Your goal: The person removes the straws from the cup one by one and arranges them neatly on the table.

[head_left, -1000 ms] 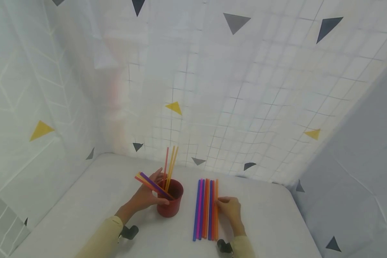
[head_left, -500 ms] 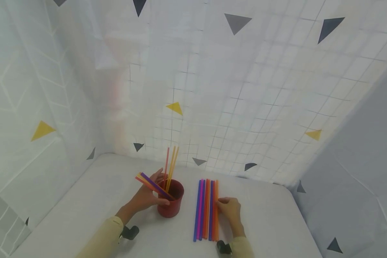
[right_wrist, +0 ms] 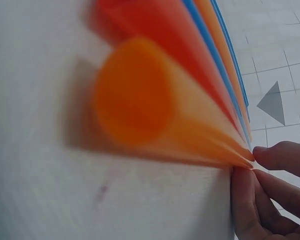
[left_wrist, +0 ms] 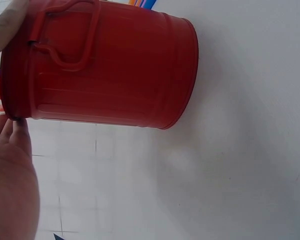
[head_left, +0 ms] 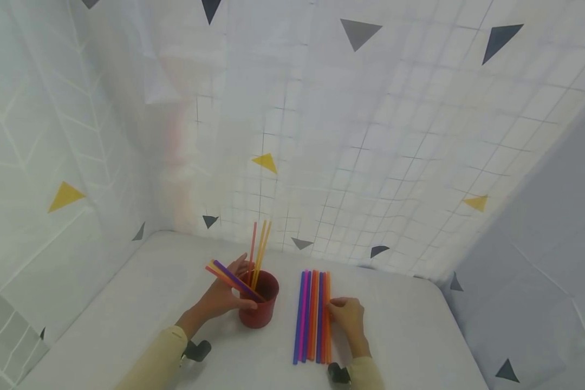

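Red cup [head_left: 259,305], gripped on the desk [head_left: 409,330] by the left hand [head_left: 221,298], could have been tipped, while the orange straw [head_left: 327,317] pinched by the right hand [head_left: 349,317] might have scattered the row.

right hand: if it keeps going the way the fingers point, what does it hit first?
The right hand has its fingertips pointing toward the person's left, already at the nearest orange straw in the row of straws lying on the table. So that straw comes first; the red cup lies further along that line.
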